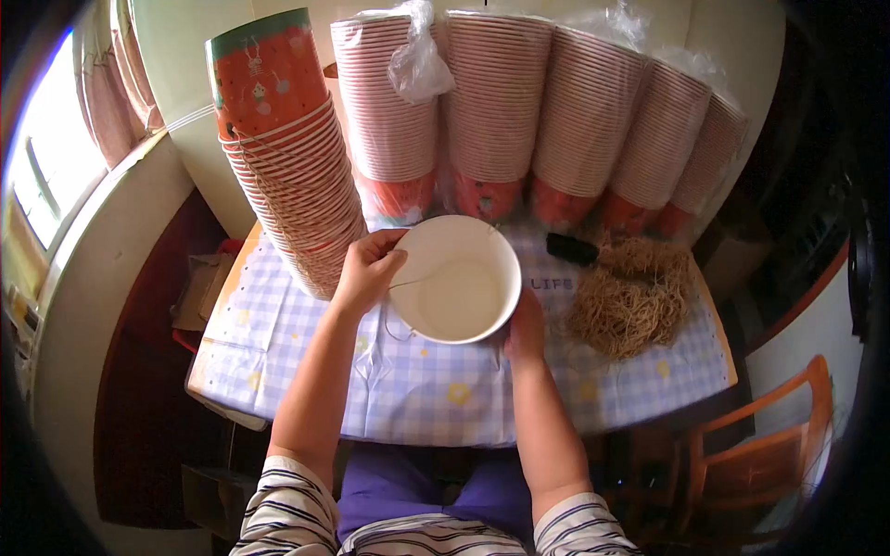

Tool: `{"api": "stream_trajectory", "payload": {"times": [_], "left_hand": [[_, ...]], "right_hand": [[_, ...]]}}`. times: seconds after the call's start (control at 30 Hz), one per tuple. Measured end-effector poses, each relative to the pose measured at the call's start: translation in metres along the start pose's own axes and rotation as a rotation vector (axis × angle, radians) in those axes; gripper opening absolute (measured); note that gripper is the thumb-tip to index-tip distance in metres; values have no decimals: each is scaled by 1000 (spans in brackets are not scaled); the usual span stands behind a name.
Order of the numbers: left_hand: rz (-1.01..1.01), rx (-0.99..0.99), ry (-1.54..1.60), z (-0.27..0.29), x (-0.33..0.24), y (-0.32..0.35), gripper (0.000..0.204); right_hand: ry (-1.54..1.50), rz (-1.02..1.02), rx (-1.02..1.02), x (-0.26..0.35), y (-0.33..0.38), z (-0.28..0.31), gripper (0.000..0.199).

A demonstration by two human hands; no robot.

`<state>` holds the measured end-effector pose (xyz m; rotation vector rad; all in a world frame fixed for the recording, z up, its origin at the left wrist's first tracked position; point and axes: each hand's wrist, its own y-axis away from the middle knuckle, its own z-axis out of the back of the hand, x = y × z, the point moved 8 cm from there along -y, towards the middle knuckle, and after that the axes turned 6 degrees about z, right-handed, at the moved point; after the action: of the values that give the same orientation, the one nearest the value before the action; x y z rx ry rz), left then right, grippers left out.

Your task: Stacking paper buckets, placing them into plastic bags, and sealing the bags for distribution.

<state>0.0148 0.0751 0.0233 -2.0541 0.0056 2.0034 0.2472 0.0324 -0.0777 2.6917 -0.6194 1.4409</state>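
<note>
A white-lined paper bucket is tilted with its mouth toward me, above the table's middle. My left hand is closed at its left rim, thumb and fingers pressed together there. A thin cord runs from beside that thumb across the rim, and a loop of it hangs below. My right hand grips the bucket's right side, its fingertips hidden behind the wall. Right of the bucket lies a tangled heap of brown cords.
A tall leaning stack of red paper buckets stands at the left. Several plastic-wrapped bucket stacks line the back. A black object lies beside the cords on the checked tablecloth. A wooden chair stands at the right.
</note>
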Motion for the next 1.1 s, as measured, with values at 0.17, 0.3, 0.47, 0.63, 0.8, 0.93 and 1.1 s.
{"api": "stream_trajectory", "payload": {"times": [0.17,0.3,0.47,0.63,0.8,0.93,1.1], "left_hand": [[-44,-54,33,19,-8,4,29],[-127,-149,104,38,-10,6,27],[-293,-373,-294,50,-16,28,29],[-456,-112,-652,0,-53,54,55],[-128,-49,-590,-8,-36,67,24],[-664,-348,-646,-21,-67,112,19],[-747,80,-999,-104,-51,140,34]], "right_hand": [[-122,-332,206,-10,12,-14,24],[-272,-391,376,-13,12,-26,25],[-307,-332,331,-9,13,-28,18],[-304,-185,284,-1,8,-19,18],[-239,-131,215,-4,4,-11,17],[-259,-52,95,-1,0,-2,16],[-244,-22,73,-1,7,-9,19]]}}
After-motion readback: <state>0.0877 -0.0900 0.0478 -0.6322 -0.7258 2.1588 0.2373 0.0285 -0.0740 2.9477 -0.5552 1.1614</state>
